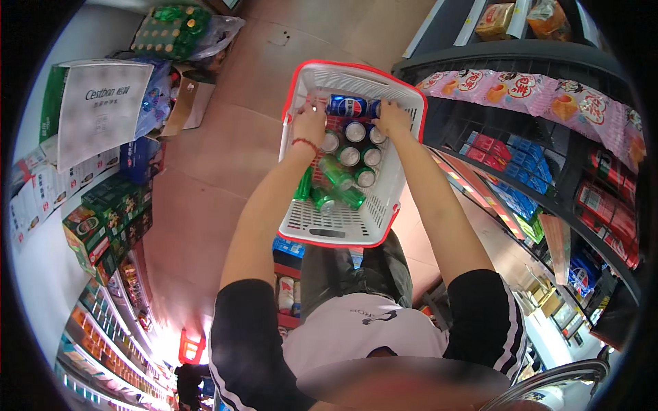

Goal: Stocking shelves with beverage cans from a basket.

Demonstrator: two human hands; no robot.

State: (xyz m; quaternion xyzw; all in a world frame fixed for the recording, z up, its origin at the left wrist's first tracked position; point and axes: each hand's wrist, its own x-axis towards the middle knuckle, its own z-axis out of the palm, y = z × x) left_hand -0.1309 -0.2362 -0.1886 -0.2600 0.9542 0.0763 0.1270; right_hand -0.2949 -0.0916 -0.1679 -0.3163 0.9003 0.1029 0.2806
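In front of me is a white plastic shopping basket [336, 234] with a red rim, holding several drink cans. Inside its far left part is my left hand [310, 122], wearing a red bracelet; whether its fingers grip anything is unclear. My right hand [393, 119] reaches in at the far right, its fingers at a blue can [375, 108] that they partly cover. Between the hands lies a blue Pepsi can [347, 106] on its side. Nearer, several cans stand with silver tops [355, 131] up. Green cans [336, 173] lie tilted or on their sides at the near end.
On the right, a dark shelf rack [493, 56] carries pink snack bags [519, 90] and blue and red packs. At left stand an open cardboard box [198, 100], a pack of green bottles [169, 33] and stacked green cartons [110, 205]. Tiled floor [205, 180] shows left of the basket.
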